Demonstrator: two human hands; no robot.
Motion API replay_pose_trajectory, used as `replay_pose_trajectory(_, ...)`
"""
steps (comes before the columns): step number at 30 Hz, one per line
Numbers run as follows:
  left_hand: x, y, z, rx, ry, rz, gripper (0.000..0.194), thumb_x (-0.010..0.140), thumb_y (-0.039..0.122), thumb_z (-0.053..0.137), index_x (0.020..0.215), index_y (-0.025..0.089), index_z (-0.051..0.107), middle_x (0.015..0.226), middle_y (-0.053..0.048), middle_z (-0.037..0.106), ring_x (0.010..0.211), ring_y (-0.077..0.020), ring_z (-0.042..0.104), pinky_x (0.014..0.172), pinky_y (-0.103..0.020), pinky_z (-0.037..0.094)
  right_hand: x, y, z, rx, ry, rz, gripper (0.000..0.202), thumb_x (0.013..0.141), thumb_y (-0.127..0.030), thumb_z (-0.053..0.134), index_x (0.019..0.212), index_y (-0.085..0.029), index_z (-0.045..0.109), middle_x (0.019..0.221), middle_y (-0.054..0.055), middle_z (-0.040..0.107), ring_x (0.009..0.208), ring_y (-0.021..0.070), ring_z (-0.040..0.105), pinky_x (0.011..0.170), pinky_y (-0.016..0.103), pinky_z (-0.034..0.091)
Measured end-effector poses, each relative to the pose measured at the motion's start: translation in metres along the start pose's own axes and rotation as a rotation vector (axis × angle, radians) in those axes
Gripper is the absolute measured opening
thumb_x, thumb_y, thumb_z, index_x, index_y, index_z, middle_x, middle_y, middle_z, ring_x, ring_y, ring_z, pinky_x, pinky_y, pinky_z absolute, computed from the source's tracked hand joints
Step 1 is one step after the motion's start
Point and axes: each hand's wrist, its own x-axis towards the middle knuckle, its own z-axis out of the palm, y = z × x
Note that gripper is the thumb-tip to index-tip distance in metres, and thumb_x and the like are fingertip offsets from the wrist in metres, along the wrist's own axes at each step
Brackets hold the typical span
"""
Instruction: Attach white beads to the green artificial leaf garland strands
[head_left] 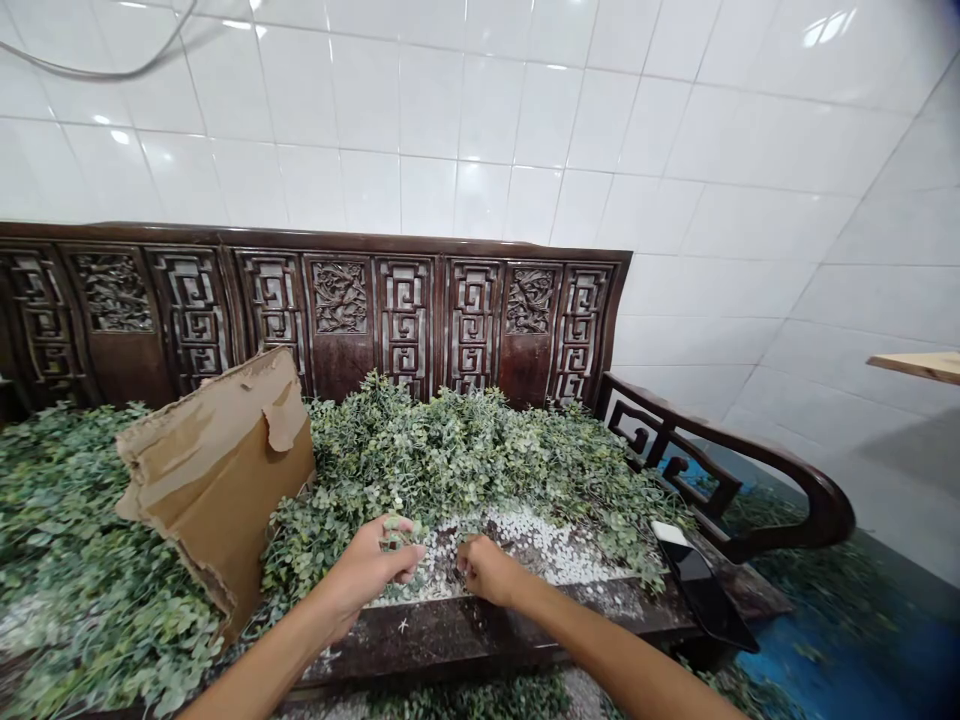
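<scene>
My left hand (377,562) is curled with thumb and fingers around a small leafy green sprig (393,532). Just to its right, my right hand (486,570) is closed in a pinch; whatever it may hold is hidden by the fingers. Both hands hover at the front of the bench seat (420,640), beside a scatter of small white pieces (551,548). Behind them a large heap of plastic-looking green sprigs (465,440) covers the seat up to the backrest.
A torn cardboard sheet (232,470) stands upright on the left, with more greenery (60,520) beyond it. At the right lie a dark phone-like slab (709,595) and a white object (669,533). The carved backrest (341,350) and curved armrest (817,510) bound the seat.
</scene>
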Motion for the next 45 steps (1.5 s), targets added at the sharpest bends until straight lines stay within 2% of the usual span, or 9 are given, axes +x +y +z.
replay_pose_trajectory(6,0.000,0.001,0.000,0.044,-0.014,0.078,0.036,0.065,0.051,0.069,0.075,0.019,0.055,0.054,0.007,0.050,0.056,-0.0135,0.051,0.062,-0.027,0.042,-0.004,-0.002,-0.004,-0.034,0.015,-0.037,0.023,0.061,0.002,0.058,0.075,-0.013,0.067,0.080,0.005,0.061,0.071,0.0147,0.054,0.061,0.020,0.037)
replay_pose_trajectory(12,-0.005,0.008,0.002,0.008,-0.036,0.095,0.036,0.062,0.050,0.071,0.067,0.020,0.053,0.058,0.005,0.053,0.060,-0.0138,0.053,0.067,-0.028,0.046,-0.009,-0.006,-0.005,-0.037,0.013,-0.073,0.028,0.066,-0.007,0.063,0.093,-0.015,0.067,0.094,0.007,0.062,0.075,0.0156,0.056,0.064,0.021,0.039)
replay_pose_trajectory(21,-0.006,0.008,-0.001,0.011,-0.019,0.132,0.037,0.067,0.053,0.069,0.062,0.018,0.056,0.063,0.000,0.059,0.063,-0.0147,0.055,0.066,-0.027,0.049,-0.012,-0.018,-0.008,-0.019,-0.029,-0.181,0.017,0.068,-0.003,0.060,0.076,-0.016,0.067,0.078,0.003,0.063,0.075,0.0169,0.056,0.066,0.022,0.038)
replay_pose_trajectory(25,-0.003,0.007,-0.001,-0.011,-0.006,0.143,0.037,0.065,0.054,0.069,0.065,0.017,0.059,0.067,-0.002,0.061,0.066,-0.0167,0.056,0.068,-0.030,0.050,-0.012,-0.026,-0.012,0.045,0.029,-0.200,0.017,0.066,0.002,0.058,0.067,-0.014,0.063,0.072,0.003,0.061,0.069,0.0158,0.054,0.062,0.023,0.037)
replay_pose_trajectory(29,0.004,-0.001,-0.002,-0.071,0.012,0.202,0.029,0.069,0.046,0.067,0.071,0.018,0.060,0.066,-0.001,0.061,0.065,-0.0159,0.055,0.066,-0.029,0.049,-0.010,-0.043,-0.029,0.179,0.192,-0.186,0.014,0.075,-0.003,0.054,0.072,-0.015,0.062,0.076,0.004,0.062,0.073,0.0165,0.056,0.067,0.025,0.040)
replay_pose_trajectory(34,0.010,-0.007,-0.003,-0.097,0.055,0.233,0.031,0.070,0.043,0.067,0.086,0.016,0.063,0.067,-0.001,0.063,0.064,-0.0164,0.057,0.066,-0.029,0.050,-0.016,-0.076,-0.064,0.467,0.315,-0.199,0.019,0.095,-0.026,0.040,0.088,-0.018,0.055,0.075,0.002,0.062,0.071,0.0151,0.060,0.065,0.025,0.047)
replay_pose_trajectory(36,0.009,-0.006,-0.003,-0.092,0.053,0.257,0.030,0.071,0.045,0.067,0.080,0.017,0.063,0.069,0.000,0.062,0.066,-0.0160,0.057,0.068,-0.028,0.049,-0.022,-0.089,-0.076,0.795,0.331,-0.243,0.020,0.093,-0.035,0.048,0.085,-0.018,0.056,0.073,0.001,0.062,0.069,0.0153,0.061,0.066,0.027,0.050)
replay_pose_trajectory(38,0.007,-0.004,-0.001,-0.102,0.064,0.279,0.030,0.071,0.046,0.069,0.073,0.017,0.062,0.068,0.000,0.061,0.067,-0.0155,0.056,0.069,-0.027,0.049,-0.027,-0.098,-0.085,0.976,0.332,-0.267,0.021,0.088,-0.038,0.058,0.083,-0.018,0.059,0.071,0.000,0.062,0.067,0.0151,0.061,0.067,0.029,0.050)
replay_pose_trajectory(45,0.004,0.001,0.004,-0.125,0.115,0.295,0.037,0.066,0.050,0.071,0.071,0.014,0.068,0.067,-0.002,0.064,0.065,-0.0157,0.056,0.067,-0.027,0.048,-0.033,-0.106,-0.086,1.067,0.312,-0.270,0.023,0.079,-0.037,0.070,0.090,-0.017,0.069,0.077,0.002,0.067,0.071,0.0150,0.062,0.071,0.030,0.049)
